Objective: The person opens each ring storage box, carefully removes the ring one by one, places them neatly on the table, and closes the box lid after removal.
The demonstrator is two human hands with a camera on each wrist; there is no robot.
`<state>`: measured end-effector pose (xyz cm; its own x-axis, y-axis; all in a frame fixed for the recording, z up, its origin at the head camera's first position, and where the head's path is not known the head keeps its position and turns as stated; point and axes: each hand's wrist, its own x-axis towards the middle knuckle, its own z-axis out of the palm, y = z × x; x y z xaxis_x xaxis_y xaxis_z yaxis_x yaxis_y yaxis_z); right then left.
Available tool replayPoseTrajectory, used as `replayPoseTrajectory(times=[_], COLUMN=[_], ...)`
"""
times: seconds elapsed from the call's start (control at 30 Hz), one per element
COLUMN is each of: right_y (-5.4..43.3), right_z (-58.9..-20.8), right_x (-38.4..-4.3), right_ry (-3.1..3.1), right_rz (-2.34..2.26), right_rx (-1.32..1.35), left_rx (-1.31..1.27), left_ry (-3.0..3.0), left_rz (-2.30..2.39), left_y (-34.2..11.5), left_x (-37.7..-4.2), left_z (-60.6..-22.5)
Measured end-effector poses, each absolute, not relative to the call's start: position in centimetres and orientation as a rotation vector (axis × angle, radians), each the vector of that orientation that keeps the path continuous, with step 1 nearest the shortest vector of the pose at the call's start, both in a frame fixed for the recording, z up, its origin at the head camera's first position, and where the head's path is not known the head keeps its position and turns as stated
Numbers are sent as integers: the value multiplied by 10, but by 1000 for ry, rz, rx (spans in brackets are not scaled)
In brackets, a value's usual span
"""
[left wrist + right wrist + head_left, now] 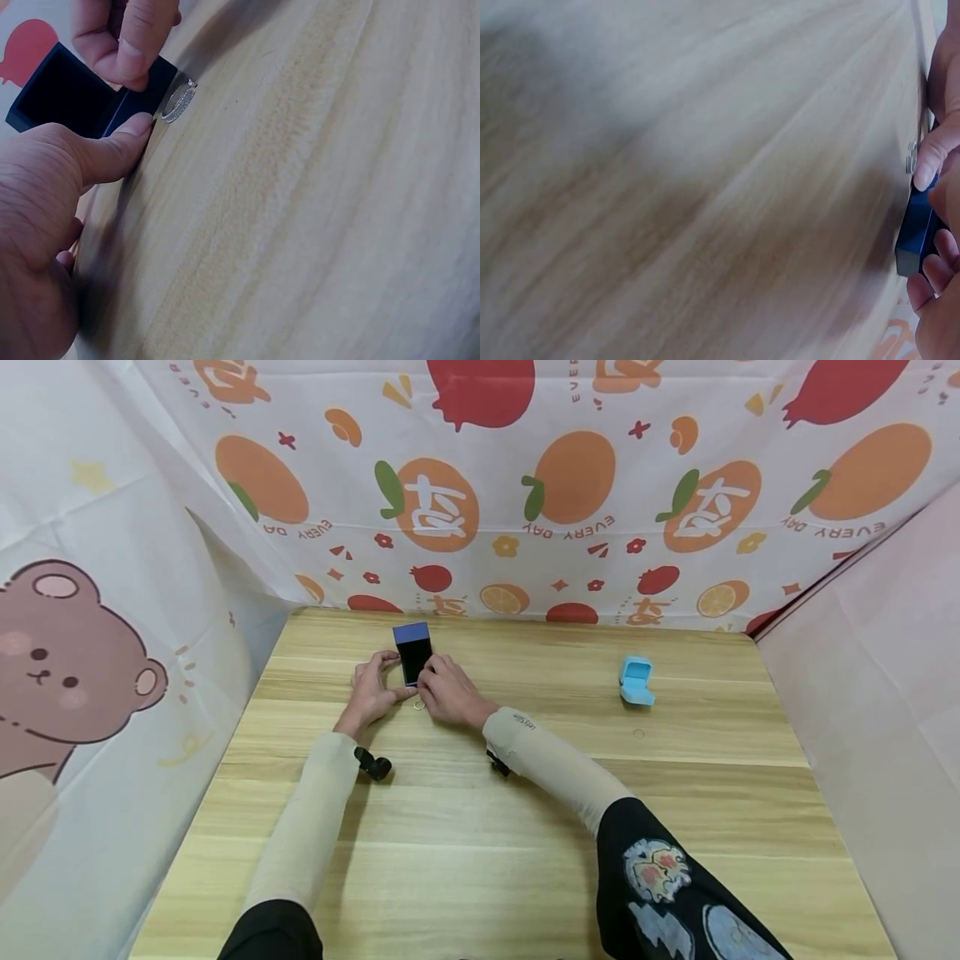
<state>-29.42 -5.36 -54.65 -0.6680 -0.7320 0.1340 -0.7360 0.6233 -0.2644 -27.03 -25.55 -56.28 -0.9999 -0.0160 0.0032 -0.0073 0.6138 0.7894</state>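
Note:
A dark blue ring box (414,653) stands with its lid raised near the back of the table, its black inside showing. My left hand (369,692) grips it from the left, thumb (124,146) along the front edge of the base. On the other side my right hand (453,691) holds the base with curled fingers. Its fingertips (133,71) meet over the base, and whatever lies under them is hidden. A silver ring (180,103) set with small stones lies on the table just in front of the box, touching neither hand.
A light blue ring box (637,681) stands with its lid up on the right half of the table. In front of it lies a faint small circle (638,734), perhaps another ring. A fruit-print cloth (570,552) hangs behind the wooden table (480,852).

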Motion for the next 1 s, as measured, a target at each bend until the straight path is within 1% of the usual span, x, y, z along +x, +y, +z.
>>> replayPoseTrajectory(times=[0.3, 0.77, 1.0], right_y=[-47, -43, -40], right_z=[-544, -537, -537], right_x=[-300, -300, -300], right_ry=[-2807, -2827, -2846], right_rz=[521, 571, 605], right_rx=[1188, 1155, 1140], left_rx=[48, 59, 11], left_ry=[-2806, -2806, -2704], left_rz=[-1395, -1413, -1501], left_y=[-254, -253, -256], left_x=[-272, -264, -262], left_z=[-563, -562, -566])
